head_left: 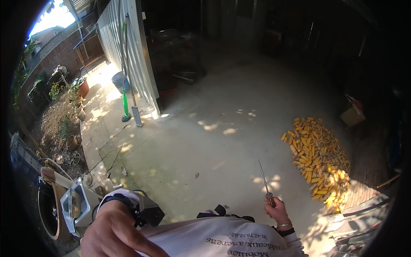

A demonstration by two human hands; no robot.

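My right hand is closed around the handle of a screwdriver. Its long thin metal shaft points up and away over the concrete floor. A bracelet circles that wrist. My left hand is raised close to the view at the lower left. Its visible fingers are stretched out and apart, with their tips beyond the lower edge, and nothing shows in them. On the left wrist sits a black strapped device. The white printed cloth of my top lies between the two arms.
A heap of yellow corn cobs lies on the floor to the right, with a cardboard box beyond. Mops and a blue bucket stand by a corrugated metal wall. At left are a large brown pot and a basin.
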